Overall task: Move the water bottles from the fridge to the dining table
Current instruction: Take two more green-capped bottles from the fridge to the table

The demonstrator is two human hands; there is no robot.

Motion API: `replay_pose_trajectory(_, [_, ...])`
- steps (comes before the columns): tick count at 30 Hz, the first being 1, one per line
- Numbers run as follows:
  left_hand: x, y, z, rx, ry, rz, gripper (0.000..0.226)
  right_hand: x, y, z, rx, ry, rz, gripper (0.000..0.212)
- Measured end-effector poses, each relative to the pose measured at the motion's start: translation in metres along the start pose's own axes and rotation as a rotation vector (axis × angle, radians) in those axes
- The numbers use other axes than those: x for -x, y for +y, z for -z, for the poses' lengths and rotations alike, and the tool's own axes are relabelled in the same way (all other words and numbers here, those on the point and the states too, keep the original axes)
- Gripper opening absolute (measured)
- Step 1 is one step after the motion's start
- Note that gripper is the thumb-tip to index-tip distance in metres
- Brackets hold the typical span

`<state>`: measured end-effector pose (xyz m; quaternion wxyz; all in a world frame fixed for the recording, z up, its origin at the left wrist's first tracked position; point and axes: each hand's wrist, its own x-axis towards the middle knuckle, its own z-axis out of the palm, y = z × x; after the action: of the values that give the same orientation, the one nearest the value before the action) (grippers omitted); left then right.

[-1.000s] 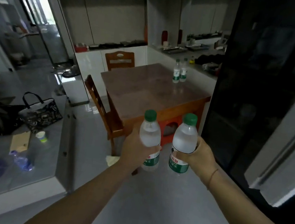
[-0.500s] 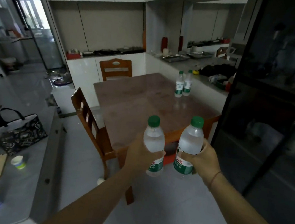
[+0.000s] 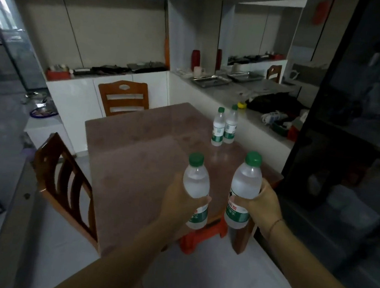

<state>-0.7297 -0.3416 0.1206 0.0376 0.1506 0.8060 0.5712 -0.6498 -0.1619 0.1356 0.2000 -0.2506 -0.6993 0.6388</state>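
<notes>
Off to the left, a wooden chair (image 3: 68, 188) is drawn up to the side of the dining table (image 3: 139, 161), and a second chair (image 3: 124, 98) stands at its far end; neither holds anything of the task. Over the table's near edge the left hand (image 3: 178, 204) is wrapped round the middle of one water bottle (image 3: 196, 190), upright, green cap on, its base clear of the tabletop — carried, not set down. Farther back, toward the table's far right side, two bottles (image 3: 224, 127) with the same green caps and labels already stand upright and touching one another; these look to be delivered. Just right of the left hand, the right hand (image 3: 264, 205) grips a second carried bottle (image 3: 243, 191), upright too, held a little higher than its neighbour and near the table's right corner. At the far right stands a dark glass-fronted cabinet (image 3: 352, 140). By my reckoning the job is at least half done: two bottles are placed, and two more are in the air, needing only to be lowered onto the table. Whether more wait in the fridge cannot be told — no fridge interior is in view.
</notes>
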Motion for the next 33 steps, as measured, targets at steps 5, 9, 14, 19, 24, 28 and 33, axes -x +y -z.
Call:
replay_pose_trajectory(5, [-0.094,-0.013,-0.025,0.012,-0.064,0.026,0.078,-0.084,0.003,-0.015,0.019,0.047,-0.015,0.065])
replay_pose_trajectory(9, [-0.159,-0.02,-0.048,0.038,-0.098,0.049,0.075,-0.143,0.004,-0.021,0.026,0.047,-0.045,0.069])
replay_pose_trajectory(14, [-0.227,-0.02,-0.083,0.035,-0.126,0.049,0.074,-0.215,0.01,-0.023,0.025,0.066,-0.075,0.071])
replay_pose_trajectory(19, [-0.291,-0.031,-0.122,-0.056,-0.101,0.037,0.057,-0.292,0.021,-0.019,0.065,0.091,-0.101,0.07])
replay_pose_trajectory(24, [-0.34,-0.034,-0.163,-0.077,-0.045,0.094,0.063,-0.374,0.035,-0.016,0.211,0.047,-0.126,0.074])
replay_pose_trajectory(28, [-0.38,-0.038,-0.199,-0.094,-0.002,0.2,0.06,-0.437,0.046,-0.011,0.332,-0.011,-0.139,0.073])
replay_pose_trajectory(33, [-0.416,-0.039,-0.235,-0.08,0.083,0.276,0.037,-0.487,0.048,-0.016,0.364,-0.082,-0.143,0.05])
